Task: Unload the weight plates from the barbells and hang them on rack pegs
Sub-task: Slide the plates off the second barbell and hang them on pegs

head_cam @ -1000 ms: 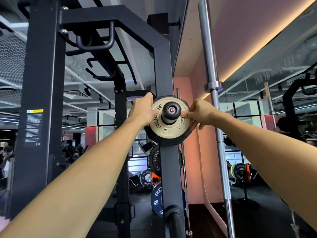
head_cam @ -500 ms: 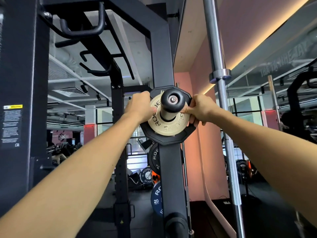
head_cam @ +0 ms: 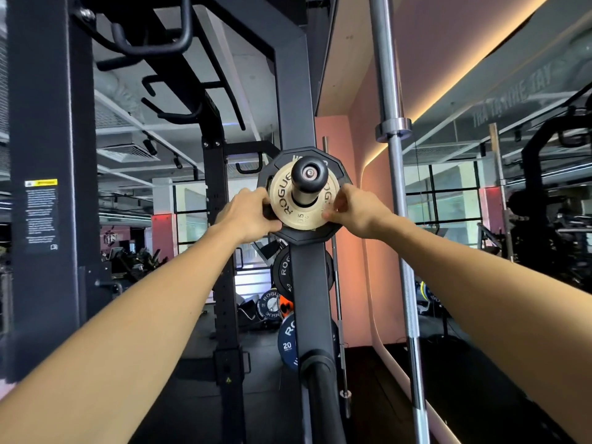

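The tan plate point(head_cam: 296, 206) sits on the peg point(head_cam: 308, 181) of the rack upright point(head_cam: 301, 123), at about head height in front of the person. The peg passes through its centre hole and sticks out toward the camera, so its long axis runs straight from the upright toward the person. The flat face of the plate is turned toward the camera. Behind it, on the same peg, is a larger black plate point(head_cam: 304, 237), and the tan plate seems to lie flat against it, though the contact is not clearly visible.

The left hand point(head_cam: 246, 216) is at the left edge of the tan plate, with the fingers point(head_cam: 267, 205) curled around the rims of the plates. The right hand point(head_cam: 358, 213) is at the right edge; its fingers point(head_cam: 333, 213) are bent and pressed together, and the tips touch the lower right rim of the tan plate. Whether they still press on the rim or only rest on it cannot be told. Both hands are about equally near to the plate, one on each side.

This plate appears to be hung already. Any further push would go along the peg axis, away from the person, and the hands would let go by pulling back along the same line.

Lower on the upright hang more plates, among them a blue plate point(head_cam: 286, 339). A bare steel barbell point(head_cam: 394, 187) stands upright just to the right of the right hand.
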The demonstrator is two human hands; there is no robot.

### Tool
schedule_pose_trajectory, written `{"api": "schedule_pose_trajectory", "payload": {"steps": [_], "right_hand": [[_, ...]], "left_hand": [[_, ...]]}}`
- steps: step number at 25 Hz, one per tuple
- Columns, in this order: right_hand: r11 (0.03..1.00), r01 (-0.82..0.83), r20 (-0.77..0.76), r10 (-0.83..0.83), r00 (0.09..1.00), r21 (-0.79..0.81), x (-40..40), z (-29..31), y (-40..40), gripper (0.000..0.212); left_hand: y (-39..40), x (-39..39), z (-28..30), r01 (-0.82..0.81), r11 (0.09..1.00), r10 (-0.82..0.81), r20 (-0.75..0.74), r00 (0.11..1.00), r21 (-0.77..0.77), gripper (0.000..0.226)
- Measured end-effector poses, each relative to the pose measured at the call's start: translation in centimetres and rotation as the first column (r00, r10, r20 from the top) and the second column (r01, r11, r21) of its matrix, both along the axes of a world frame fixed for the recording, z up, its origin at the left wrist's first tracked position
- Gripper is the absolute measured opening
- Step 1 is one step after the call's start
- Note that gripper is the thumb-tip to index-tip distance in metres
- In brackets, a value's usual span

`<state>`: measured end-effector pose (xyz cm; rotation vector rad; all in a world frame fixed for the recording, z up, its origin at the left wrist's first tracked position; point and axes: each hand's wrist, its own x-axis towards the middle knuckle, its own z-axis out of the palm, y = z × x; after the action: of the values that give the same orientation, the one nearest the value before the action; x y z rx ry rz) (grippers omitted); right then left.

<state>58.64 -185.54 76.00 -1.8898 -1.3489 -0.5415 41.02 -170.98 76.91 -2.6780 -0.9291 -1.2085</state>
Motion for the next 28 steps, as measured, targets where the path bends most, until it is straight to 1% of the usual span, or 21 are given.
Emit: {"api": "schedule_pose_trajectory", "payload": {"steps": [2,4,7,9,14,17,20,22,24,26,28], "right_hand": [[0.998,-0.013,0.023,0.015,1.0,-0.061,-1.1,-1.2,-1.2,0.038],[0.99,-0.04,0.022,0.043,0.999,-0.133,-2.1,-2.4,-2.5,0.043],[0.979,-0.035,-0.015,0.033,0.999,-0.202,-2.9,-4.4,-4.3,0.053],[0.971,-0.029,-0.053,0.017,0.998,-0.239,-3.6,-5.8,-5.9,0.055],[0.951,-0.051,-0.115,0.016,0.993,-0.304,-5.3,-9.6,-9.7,0.059],[0.941,-0.084,-0.164,0.032,0.986,-0.327,-6.9,-12.0,-11.5,0.059],[0.916,-0.14,-0.188,0.072,0.979,-0.376,-9.5,-15.9,-12.4,0.058],[0.891,-0.191,-0.197,0.117,0.973,-0.412,-11.6,-19.2,-12.5,0.059],[0.866,-0.238,-0.194,0.167,0.967,-0.441,-14.0,-22.9,-12.5,0.054],[0.824,-0.288,-0.21,0.21,0.955,-0.488,-16.9,-27.7,-12.7,0.052],[0.766,-0.323,-0.245,0.221,0.944,-0.555,-19.7,-33.3,-13.2,0.05]], "left_hand": [[-0.5,-1.3,-1.9,-0.016,0.999,0.014,-0.054,0.998,-0.032,0.061],[-1.4,-2.5,-3.7,-0.009,0.997,0.004,-0.078,0.997,-0.071,0.063],[-2.8,-4.1,-5.7,-0.005,0.989,-0.01,-0.099,0.995,-0.148,0.076],[-3.9,-5.3,-6.8,0.001,0.982,-0.019,-0.095,0.995,-0.189,0.084],[-7.2,-7.7,-9.5,-0.006,0.976,-0.024,-0.134,0.991,-0.219,0.074],[-9.4,-9.1,-12.0,-0.012,0.967,-0.026,-0.145,0.989,-0.254,0.07],[-11.5,-11.3,-16.7,-0.024,0.941,-0.041,-0.183,0.982,-0.339,0.069],[-12.5,-13.3,-20.7,-0.047,0.907,-0.048,-0.214,0.976,-0.418,0.067],[-13.6,-15.7,-25.1,-0.085,0.87,-0.046,-0.251,0.967,-0.486,0.068],[-14.9,-18.7,-30.5,-0.135,0.822,-0.031,-0.28,0.959,-0.553,0.069],[-16.6,-22.2,-36.3,-0.195,0.747,-0.021,-0.316,0.949,-0.635,0.071]]}}
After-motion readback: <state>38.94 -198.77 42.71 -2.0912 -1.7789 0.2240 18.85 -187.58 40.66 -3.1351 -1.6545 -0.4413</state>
